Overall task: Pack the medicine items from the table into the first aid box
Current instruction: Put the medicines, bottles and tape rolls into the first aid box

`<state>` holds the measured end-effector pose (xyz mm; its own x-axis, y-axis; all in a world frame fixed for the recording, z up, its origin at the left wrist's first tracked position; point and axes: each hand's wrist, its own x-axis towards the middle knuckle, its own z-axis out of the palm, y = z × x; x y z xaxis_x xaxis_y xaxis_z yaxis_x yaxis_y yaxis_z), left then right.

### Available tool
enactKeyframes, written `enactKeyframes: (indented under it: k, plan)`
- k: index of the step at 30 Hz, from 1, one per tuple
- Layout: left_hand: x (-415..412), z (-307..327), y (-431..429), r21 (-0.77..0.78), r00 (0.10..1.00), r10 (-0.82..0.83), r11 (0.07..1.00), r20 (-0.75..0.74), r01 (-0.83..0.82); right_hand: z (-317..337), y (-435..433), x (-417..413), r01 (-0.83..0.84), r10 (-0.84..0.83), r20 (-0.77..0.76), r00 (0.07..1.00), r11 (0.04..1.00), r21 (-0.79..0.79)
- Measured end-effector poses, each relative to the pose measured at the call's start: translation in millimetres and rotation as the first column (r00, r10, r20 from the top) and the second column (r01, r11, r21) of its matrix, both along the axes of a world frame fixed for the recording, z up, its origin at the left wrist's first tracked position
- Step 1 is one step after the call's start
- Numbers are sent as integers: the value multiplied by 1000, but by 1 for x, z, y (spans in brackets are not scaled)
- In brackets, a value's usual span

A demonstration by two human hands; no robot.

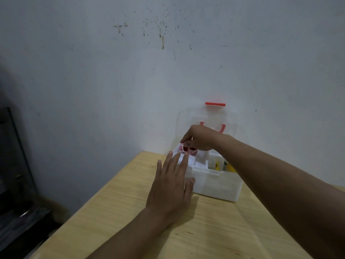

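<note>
A translucent white first aid box [218, 186] stands open on the wooden table [130, 212], its clear lid [229, 118] with a red latch and handle leaning back against the wall. My right hand [199, 138] pinches a small red-and-white medicine packet [187, 149] above the box's left end. My left hand [171, 186] lies flat with fingers spread, its fingertips touching the box's left side. Yellow items [229, 168] sit in a right compartment of the box.
The box stands at the table's far edge against a stained grey wall [149, 71]. A dark cabinet or appliance [16, 174] stands beyond the table's left edge.
</note>
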<state>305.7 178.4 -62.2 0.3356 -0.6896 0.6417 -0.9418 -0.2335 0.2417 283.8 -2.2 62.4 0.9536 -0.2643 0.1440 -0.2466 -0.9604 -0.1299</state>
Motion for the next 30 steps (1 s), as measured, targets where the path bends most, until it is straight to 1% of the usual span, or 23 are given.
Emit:
enactKeyframes:
  k: [6, 12, 20, 25, 30]
  plan:
    - [-1, 0, -1, 1, 1000, 6, 1000, -4, -6, -2, -2, 0, -12, 12, 19, 1000, 1000, 11]
    - [-1, 1, -1, 7, 1000, 7, 1000, -8, -7, -10, -7, 4, 20, -20, 48, 999, 1000, 3]
    - [-1, 2, -1, 47, 1000, 22, 999, -11, -21, -9, -6, 11, 172, -173, 13, 985, 985, 8]
    - [-1, 6, -1, 66, 999, 34, 997, -15, -33, -4, -5, 4, 190, -190, 56, 980, 982, 16]
    - [-2, 15, -6, 20, 997, 10, 1000, -76, -9, 17, -5, -22, 215, -201, 162, 966, 974, -72]
